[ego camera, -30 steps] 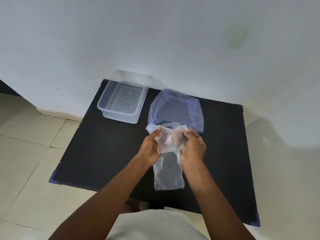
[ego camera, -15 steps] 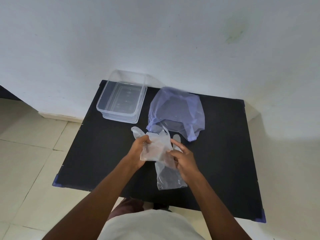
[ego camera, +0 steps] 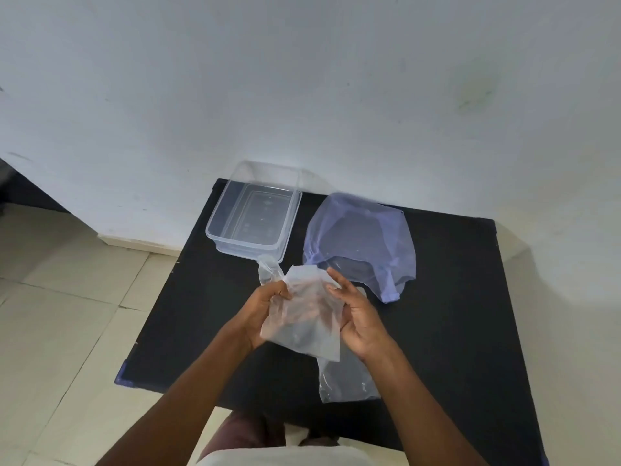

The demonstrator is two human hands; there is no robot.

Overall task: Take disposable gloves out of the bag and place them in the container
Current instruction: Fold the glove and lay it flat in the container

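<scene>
My left hand [ego camera: 265, 309] grips the upper left edge of a clear disposable glove [ego camera: 302, 317] held above the black table [ego camera: 453, 314]. Some of the glove's fingers stick up past my left thumb. My right hand [ego camera: 356, 314] touches the glove's right side, thumb and fingers spread around its edge. A clear plastic bag [ego camera: 349, 381] lies flat on the table under my right wrist. The clear rectangular container [ego camera: 252, 220] stands with nothing in it at the table's far left, apart from both hands.
A crumpled blue-tinted plastic bag [ego camera: 363, 243] lies to the right of the container. A white wall rises right behind the table. Tiled floor lies to the left, beyond the table's left edge.
The glove has been pulled clear of the flat bag and spread out between both hands. Both hands have shifted slightly left and the glove hangs wider than before.
</scene>
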